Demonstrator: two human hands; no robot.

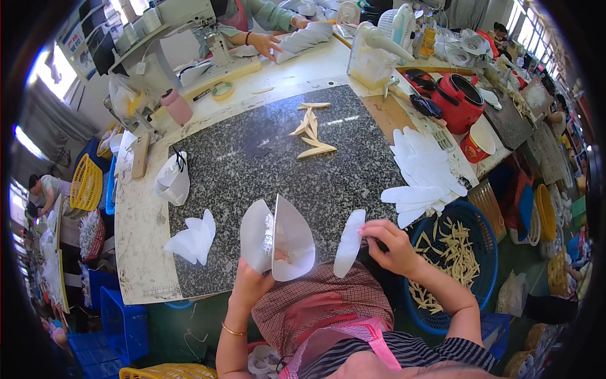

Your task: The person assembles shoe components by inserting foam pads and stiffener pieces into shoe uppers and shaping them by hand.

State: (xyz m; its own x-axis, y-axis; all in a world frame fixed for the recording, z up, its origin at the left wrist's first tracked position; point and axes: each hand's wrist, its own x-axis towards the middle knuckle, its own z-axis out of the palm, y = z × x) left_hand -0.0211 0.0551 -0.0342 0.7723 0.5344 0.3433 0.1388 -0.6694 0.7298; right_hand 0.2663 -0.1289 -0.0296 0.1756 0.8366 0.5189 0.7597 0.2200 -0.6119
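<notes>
My left hand [251,283] is closed around the lower edge of a white shoe upper [295,252], its two curved sides standing apart over the front of the dark stone slab [252,170]. Between the thumb and fingers of my right hand [390,245], a long white rounded piece [347,249] is pinched by its edge, upright to the right of the upper. A fan of similar white pieces [421,165] lies beyond that hand. Left of the upper rests a small group of white petal-shaped pieces [194,239]. Several pale curved strips [310,131] lie farther back on the slab.
A blue basket [495,265] of pale strips stands beside my right forearm. A white cup-shaped piece [172,180] sits at the slab's left edge. Red pot [456,101], paper tub [478,142] and pink bottle [177,106] stand farther back. Across the table, a co-worker's hands [264,44] touch white pieces.
</notes>
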